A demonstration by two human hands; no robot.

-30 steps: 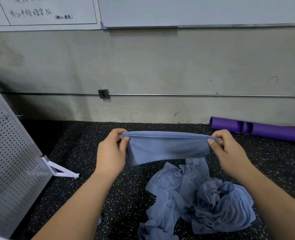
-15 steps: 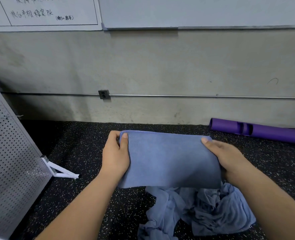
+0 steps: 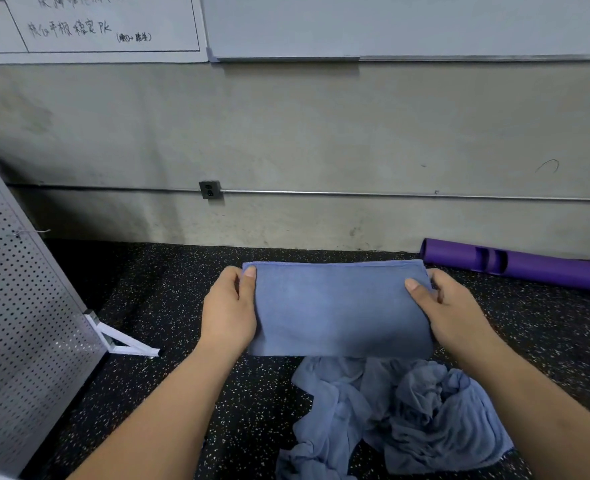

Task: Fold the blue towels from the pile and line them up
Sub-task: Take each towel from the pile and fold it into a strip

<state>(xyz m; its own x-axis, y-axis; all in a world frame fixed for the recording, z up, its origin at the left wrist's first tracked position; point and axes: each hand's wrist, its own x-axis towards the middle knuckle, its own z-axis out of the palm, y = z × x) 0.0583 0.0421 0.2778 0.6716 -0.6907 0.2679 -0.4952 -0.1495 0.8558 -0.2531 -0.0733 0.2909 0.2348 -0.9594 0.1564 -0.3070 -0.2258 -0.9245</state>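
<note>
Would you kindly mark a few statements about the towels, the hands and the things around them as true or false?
1. The left hand and the right hand each grip one end of the folded towel. True.
2. The pile of loose towels lies farther from the person than the folded towel. False: the pile lies nearer, partly under the towel's near edge in this view.
3. The purple tube lies along the foot of the wall at the right. True.
4. The perforated panel stands to the right of the hands. False: it stands at the left.
</note>
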